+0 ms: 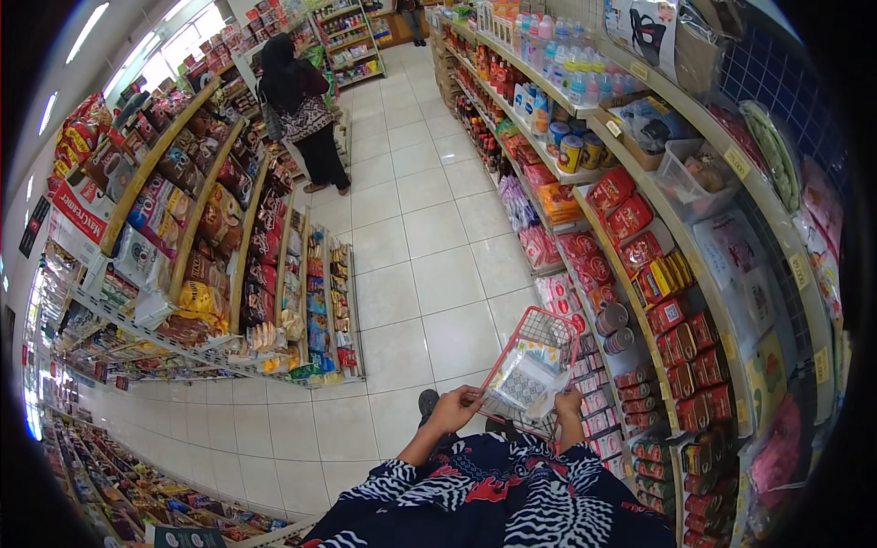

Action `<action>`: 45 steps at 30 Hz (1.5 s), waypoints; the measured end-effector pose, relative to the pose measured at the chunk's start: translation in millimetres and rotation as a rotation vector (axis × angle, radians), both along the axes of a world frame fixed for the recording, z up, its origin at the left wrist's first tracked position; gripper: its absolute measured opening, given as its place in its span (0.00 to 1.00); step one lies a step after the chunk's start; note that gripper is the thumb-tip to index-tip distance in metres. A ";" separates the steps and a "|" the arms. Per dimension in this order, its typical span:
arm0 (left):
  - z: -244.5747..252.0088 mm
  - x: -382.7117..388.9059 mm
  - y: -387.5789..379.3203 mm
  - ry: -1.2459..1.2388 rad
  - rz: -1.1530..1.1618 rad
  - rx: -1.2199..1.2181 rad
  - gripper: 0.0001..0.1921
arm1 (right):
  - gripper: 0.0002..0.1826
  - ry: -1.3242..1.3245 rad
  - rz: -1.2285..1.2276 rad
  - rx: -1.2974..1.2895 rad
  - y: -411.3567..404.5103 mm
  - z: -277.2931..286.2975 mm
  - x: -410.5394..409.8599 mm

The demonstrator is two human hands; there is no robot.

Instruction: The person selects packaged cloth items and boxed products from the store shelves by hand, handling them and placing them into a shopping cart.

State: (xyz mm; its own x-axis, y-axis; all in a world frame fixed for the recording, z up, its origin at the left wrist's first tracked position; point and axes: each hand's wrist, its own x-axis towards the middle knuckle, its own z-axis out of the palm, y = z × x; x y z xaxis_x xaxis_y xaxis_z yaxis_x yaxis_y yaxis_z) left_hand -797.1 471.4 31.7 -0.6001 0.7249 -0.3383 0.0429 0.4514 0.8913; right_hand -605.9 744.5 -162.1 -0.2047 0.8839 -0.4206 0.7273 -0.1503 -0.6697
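A clear plastic package (527, 380) with a grey-and-white patterned item inside is spread between my hands, above a red-rimmed wire shopping basket (503, 346). My left hand (458, 409) pinches the package's left edge, close to the basket's rim. At the right edge, the fingers of my right hand (568, 405) close on the package, next to a whitish part of it. The basket's near end lies partly behind the package and my right forearm, so how it is supported is hidden.
On my right, tall shelves (651, 335) carry cans, red packets and baby bottles (582, 79). A snack shelf (236, 274) stands left across the tiled aisle (438, 267). Farther ahead, a person (298, 113) stands beside the left shelves. More goods fill a shelf (137, 472) at lower left.
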 end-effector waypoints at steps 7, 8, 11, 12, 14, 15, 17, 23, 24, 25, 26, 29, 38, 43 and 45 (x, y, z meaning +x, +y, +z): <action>10.0 -2.5 -2.2 0.012 0.018 -0.067 0.19 | 0.20 -0.077 0.040 0.021 -4.9 2.8 -25.8; 10.4 -2.9 -3.6 0.020 0.014 -0.081 0.19 | 0.20 -0.073 0.047 0.020 -5.8 0.5 -29.1; 8.5 -3.2 0.7 0.008 -0.012 -0.092 0.20 | 0.18 -0.064 0.045 -0.009 -1.3 -19.6 -18.1; 6.2 -3.7 -3.4 0.016 0.003 -0.097 0.20 | 0.17 -0.166 0.032 -0.103 -7.1 -14.8 -18.8; 4.9 -3.9 -2.9 0.018 -0.023 -0.120 0.20 | 0.17 -0.266 0.005 -0.188 -10.3 -25.7 -8.4; 8.1 -3.9 4.0 0.018 -0.046 -0.112 0.20 | 0.17 -0.354 0.054 -0.206 -7.1 -48.6 11.2; 14.0 -4.0 6.0 0.029 -0.064 -0.099 0.19 | 0.17 -0.433 0.121 -0.229 -10.0 -60.6 15.9; 4.5 -2.2 -0.2 0.013 -0.018 -0.078 0.19 | 0.16 -0.025 0.059 -0.716 -4.9 -38.2 44.8; -1.6 -3.6 -6.5 0.017 0.019 -0.091 0.19 | 0.12 -0.036 0.075 -0.569 -12.1 -12.7 26.4; -4.7 -3.2 -3.9 0.016 0.002 -0.086 0.19 | 0.12 -0.033 0.057 -0.565 -2.3 -3.4 21.3; -8.2 -2.5 -1.3 0.001 0.009 -0.071 0.19 | 0.11 0.090 0.053 -0.390 5.9 3.3 20.1; -7.0 -0.2 -1.7 -0.031 0.032 -0.055 0.19 | 0.09 0.277 0.093 0.126 29.8 88.5 -0.9; -15.8 -14.8 -10.6 -0.124 0.071 0.055 0.17 | 0.09 0.429 0.005 1.224 88.8 434.9 28.9; -5.2 -12.1 1.9 -0.177 -0.004 0.052 0.17 | 0.08 0.002 -0.338 1.408 129.4 493.4 135.8; -7.5 -13.2 3.4 -0.165 -0.024 0.044 0.18 | 0.10 -0.137 -0.293 1.323 155.4 484.1 189.2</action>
